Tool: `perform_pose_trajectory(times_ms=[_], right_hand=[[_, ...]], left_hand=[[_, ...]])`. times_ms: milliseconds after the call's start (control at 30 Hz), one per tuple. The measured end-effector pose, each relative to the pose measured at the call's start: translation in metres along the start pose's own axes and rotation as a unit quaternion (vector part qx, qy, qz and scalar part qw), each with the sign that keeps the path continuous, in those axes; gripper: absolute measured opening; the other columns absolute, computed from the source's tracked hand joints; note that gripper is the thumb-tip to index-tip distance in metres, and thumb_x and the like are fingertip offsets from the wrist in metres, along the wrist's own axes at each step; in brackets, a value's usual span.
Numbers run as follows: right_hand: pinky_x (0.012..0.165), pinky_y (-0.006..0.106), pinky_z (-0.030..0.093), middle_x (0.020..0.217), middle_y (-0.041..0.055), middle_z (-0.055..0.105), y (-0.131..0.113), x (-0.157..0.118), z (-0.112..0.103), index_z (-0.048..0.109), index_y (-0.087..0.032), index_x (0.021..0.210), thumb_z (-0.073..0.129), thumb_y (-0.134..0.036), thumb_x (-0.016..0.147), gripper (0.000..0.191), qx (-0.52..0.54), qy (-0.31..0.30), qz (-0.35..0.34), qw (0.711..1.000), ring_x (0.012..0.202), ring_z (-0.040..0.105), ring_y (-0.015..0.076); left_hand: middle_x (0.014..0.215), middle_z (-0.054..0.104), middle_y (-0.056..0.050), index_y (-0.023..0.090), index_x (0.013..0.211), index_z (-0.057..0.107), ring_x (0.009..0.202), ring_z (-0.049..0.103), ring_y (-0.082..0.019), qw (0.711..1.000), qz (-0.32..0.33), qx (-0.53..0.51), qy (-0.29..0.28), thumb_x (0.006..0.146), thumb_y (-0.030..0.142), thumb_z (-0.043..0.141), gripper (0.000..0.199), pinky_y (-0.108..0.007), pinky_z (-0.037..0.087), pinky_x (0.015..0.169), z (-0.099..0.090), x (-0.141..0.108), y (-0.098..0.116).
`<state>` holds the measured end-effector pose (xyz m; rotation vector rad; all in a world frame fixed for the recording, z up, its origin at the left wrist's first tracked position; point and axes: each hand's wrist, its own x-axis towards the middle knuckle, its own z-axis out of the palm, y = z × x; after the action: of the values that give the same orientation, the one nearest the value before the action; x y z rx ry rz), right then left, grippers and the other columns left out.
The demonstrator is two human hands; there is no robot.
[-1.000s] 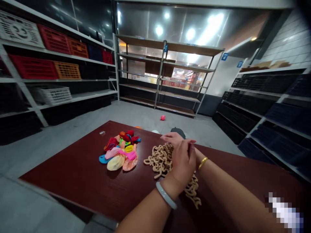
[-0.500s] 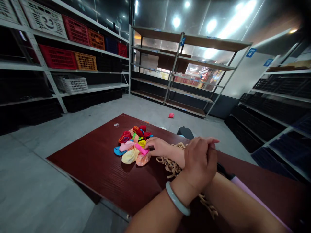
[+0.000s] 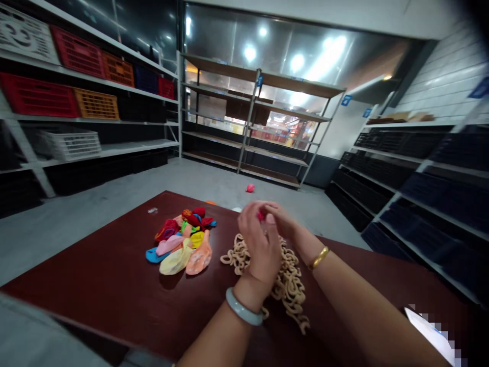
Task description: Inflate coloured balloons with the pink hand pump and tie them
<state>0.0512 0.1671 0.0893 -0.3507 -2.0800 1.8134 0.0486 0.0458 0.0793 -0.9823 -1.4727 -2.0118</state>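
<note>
My left hand (image 3: 260,244), with a pale bangle at its wrist, is curled against my right hand (image 3: 280,218), which has a gold bracelet. Both close round a small bright pink balloon (image 3: 261,215), mostly hidden by fingers. They are above a heap of tan looped pieces (image 3: 290,285) on the dark red-brown table (image 3: 95,275). Left of the hands lies a pile of limp balloons: a peach one (image 3: 200,255), a pale yellow one (image 3: 175,260), a light pink one (image 3: 169,245), a blue one (image 3: 155,256) and several red ones.
A small clear scrap (image 3: 153,210) lies near the table's far left corner. A pink round object (image 3: 250,188) is on the floor beyond. Shelves with crates (image 3: 97,104) line the left, metal racks (image 3: 248,127) the back, and dark crates (image 3: 385,178) the right.
My right hand has drawn back from the balloon pile with the bright pink balloon, and my left hand has come up against it. The camera view has shifted, showing more of the tan heap.
</note>
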Motion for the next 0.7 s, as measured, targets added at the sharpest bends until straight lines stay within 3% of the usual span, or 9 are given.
perform_pose_trajectory(times_ms=[67, 200, 300, 367, 500, 633, 700], right_hand=[[0.061, 0.026, 0.046, 0.064, -0.0034, 0.049, -0.008, -0.02, -0.019, 0.05, -0.021, 0.071, 0.058, -0.038, 0.074, 0.019, 0.02, 0.015, -0.008, 1.0, 0.058, 0.049, 0.0123], [0.06, 0.026, 0.048, 0.065, -0.0032, 0.051, -0.015, -0.055, -0.05, 0.052, -0.021, 0.073, 0.059, -0.034, 0.074, 0.015, 0.041, 0.057, -0.017, 0.997, 0.059, 0.051, 0.0123], [0.054, 0.023, 0.045, 0.065, -0.0036, 0.053, -0.009, -0.079, -0.066, 0.054, -0.02, 0.075, 0.062, -0.035, 0.073, 0.017, 0.054, 0.101, -0.017, 0.993, 0.056, 0.05, 0.0108], [0.05, 0.022, 0.044, 0.064, -0.0037, 0.054, -0.002, -0.094, -0.072, 0.055, -0.02, 0.075, 0.065, -0.037, 0.072, 0.02, 0.062, 0.122, -0.009, 0.991, 0.054, 0.051, 0.0105], [0.049, 0.022, 0.044, 0.061, -0.003, 0.057, 0.015, -0.123, -0.082, 0.06, -0.017, 0.074, 0.069, -0.04, 0.071, 0.025, 0.084, 0.164, 0.005, 0.983, 0.052, 0.052, 0.0102], [0.048, 0.019, 0.044, 0.069, -0.003, 0.06, 0.029, -0.145, -0.097, 0.064, -0.017, 0.087, 0.075, -0.034, 0.07, 0.027, 0.157, 0.225, 0.001, 0.962, 0.052, 0.051, 0.007], [0.053, 0.018, 0.047, 0.076, -0.0022, 0.062, 0.033, -0.155, -0.106, 0.063, -0.018, 0.095, 0.075, -0.032, 0.071, 0.031, 0.236, 0.223, -0.018, 0.945, 0.057, 0.055, 0.0069]], left_hand=[[0.132, 0.05, -0.015, 0.018, 0.128, 0.048, 0.126, 0.043, -0.024, 0.999, -0.03, 0.002, -0.034, 0.093, 0.029, 0.041, 0.036, -0.045, 0.028, 0.107, 0.003, 0.002, -0.011], [0.125, 0.059, -0.015, 0.019, 0.126, 0.055, 0.119, 0.051, -0.028, 0.969, -0.128, -0.069, -0.201, 0.086, 0.035, 0.056, 0.043, -0.044, 0.031, 0.104, 0.018, -0.003, -0.026], [0.114, 0.065, -0.012, 0.022, 0.117, 0.064, 0.11, 0.056, -0.031, 0.931, -0.19, -0.127, -0.285, 0.069, 0.027, 0.075, 0.049, -0.041, 0.034, 0.101, 0.029, -0.014, -0.024], [0.105, 0.068, -0.01, 0.023, 0.105, 0.07, 0.107, 0.056, -0.031, 0.909, -0.213, -0.143, -0.328, 0.064, 0.016, 0.077, 0.043, -0.038, 0.035, 0.1, 0.035, -0.022, -0.019], [0.086, 0.07, -0.007, 0.023, 0.076, 0.073, 0.099, 0.058, -0.027, 0.862, -0.303, -0.2, -0.353, 0.067, 0.001, 0.067, 0.025, -0.028, 0.042, 0.087, 0.042, -0.034, -0.014], [0.074, 0.068, -0.004, 0.022, 0.07, 0.072, 0.083, 0.059, -0.02, 0.845, -0.32, -0.178, -0.39, 0.065, -0.002, 0.071, 0.024, -0.019, 0.042, 0.066, 0.048, -0.042, -0.017], [0.068, 0.066, -0.002, 0.019, 0.067, 0.071, 0.071, 0.058, -0.015, 0.827, -0.335, -0.162, -0.422, 0.066, 0.0, 0.072, 0.02, -0.017, 0.04, 0.058, 0.049, -0.048, -0.015]])
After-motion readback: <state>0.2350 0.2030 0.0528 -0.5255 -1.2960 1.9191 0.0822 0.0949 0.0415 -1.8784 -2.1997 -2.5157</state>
